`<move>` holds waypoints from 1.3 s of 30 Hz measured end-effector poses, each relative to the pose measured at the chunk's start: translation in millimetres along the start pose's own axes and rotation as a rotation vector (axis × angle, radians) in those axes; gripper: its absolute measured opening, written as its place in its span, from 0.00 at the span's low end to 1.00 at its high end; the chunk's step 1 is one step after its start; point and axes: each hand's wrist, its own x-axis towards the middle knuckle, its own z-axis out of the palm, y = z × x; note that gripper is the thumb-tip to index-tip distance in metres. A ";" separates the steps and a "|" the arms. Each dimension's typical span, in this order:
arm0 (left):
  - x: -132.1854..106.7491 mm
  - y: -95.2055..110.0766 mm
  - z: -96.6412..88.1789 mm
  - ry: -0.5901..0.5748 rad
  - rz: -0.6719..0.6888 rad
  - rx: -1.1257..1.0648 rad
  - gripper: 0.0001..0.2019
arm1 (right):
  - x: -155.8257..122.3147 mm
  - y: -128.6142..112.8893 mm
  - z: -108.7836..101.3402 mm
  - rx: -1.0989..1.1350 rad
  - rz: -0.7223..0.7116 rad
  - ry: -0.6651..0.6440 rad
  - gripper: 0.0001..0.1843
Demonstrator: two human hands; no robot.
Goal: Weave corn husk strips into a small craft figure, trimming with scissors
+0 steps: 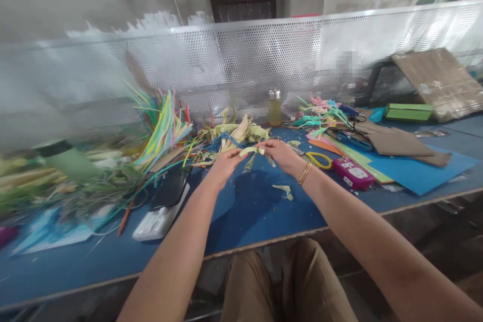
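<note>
Between my two hands, a little above the blue table, stretches a pale yellow-green strip with loose ends hanging down. My left hand pinches its left end between thumb and fingers. At its right end my right hand has its fingers closed on the strip; a gold bracelet circles that wrist. Whether the strip is paper or dried husk I cannot tell. A scrap of the same pale colour lies on the table below my right hand. Behind my hands is a heap of pale husk-like strips with blue yarn.
Yellow-handled scissors and a magenta power socket block lie to the right, near cardboard and coloured paper. On the left are a phone and coloured sticks. A bottle stands before the perforated metal screen.
</note>
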 end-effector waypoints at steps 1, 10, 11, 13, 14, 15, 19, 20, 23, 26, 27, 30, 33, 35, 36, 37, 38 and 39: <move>0.0 -0.2 1.6 0.015 0.002 -0.029 0.13 | 0.2 1.0 0.7 -0.015 -0.015 0.007 0.09; -2.1 -3.0 15.0 0.030 0.032 -0.135 0.13 | -2.8 8.4 7.9 -0.050 -0.129 -0.070 0.09; -2.0 -3.4 15.6 0.028 0.010 -0.143 0.13 | -3.5 8.6 8.2 -0.049 -0.139 -0.080 0.09; -1.7 -4.3 16.2 0.013 -0.052 -0.172 0.13 | -4.5 8.5 8.5 -0.046 -0.154 -0.098 0.09; -1.4 -4.7 16.2 0.005 -0.083 -0.187 0.13 | -5.0 8.2 8.4 -0.046 -0.159 -0.106 0.09; -1.0 -5.2 16.0 0.003 -0.107 -0.196 0.13 | -5.5 7.9 8.4 -0.045 -0.163 -0.118 0.09; 0.9 -7.7 13.4 0.001 -0.119 -0.146 0.16 | -7.2 7.1 8.8 -0.042 -0.164 -0.166 0.09; 1.1 -8.3 12.9 -0.008 -0.107 -0.131 0.16 | -7.2 7.2 8.9 -0.047 -0.161 -0.157 0.09; 1.0 -9.1 12.3 -0.085 -0.064 -0.149 0.13 | -5.9 7.7 8.8 -0.073 -0.136 -0.075 0.11; 0.2 -8.2 12.7 -0.168 -0.037 -0.198 0.16 | -4.0 7.4 8.1 -0.072 -0.101 -0.045 0.14; 0.0 -7.7 12.6 -0.179 -0.033 -0.203 0.17 | -3.7 7.1 8.0 -0.067 -0.084 -0.050 0.15; 0.0 -6.5 11.7 -0.172 -0.024 -0.191 0.17 | -3.7 6.5 8.4 -0.045 -0.027 -0.068 0.16; 0.5 -6.2 10.5 -0.158 -0.023 -0.190 0.17 | -4.5 6.3 9.3 -0.003 -0.001 -0.072 0.18; 0.9 -6.5 10.1 -0.150 -0.027 -0.192 0.18 | -5.2 5.8 9.8 0.005 0.007 -0.072 0.19; 1.0 -6.8 9.9 -0.147 -0.029 -0.190 0.18 | -5.5 5.4 10.0 0.000 0.011 -0.073 0.20; 1.2 -7.3 9.8 -0.144 -0.031 -0.187 0.18 | -5.8 4.9 10.2 -0.007 0.015 -0.076 0.20; 1.4 -7.8 9.7 -0.142 -0.032 -0.183 0.18 | -6.0 4.6 10.4 -0.013 0.018 -0.077 0.21; 1.6 -8.4 9.7 -0.143 -0.031 -0.181 0.18 | -6.1 4.4 10.5 -0.019 0.020 -0.077 0.21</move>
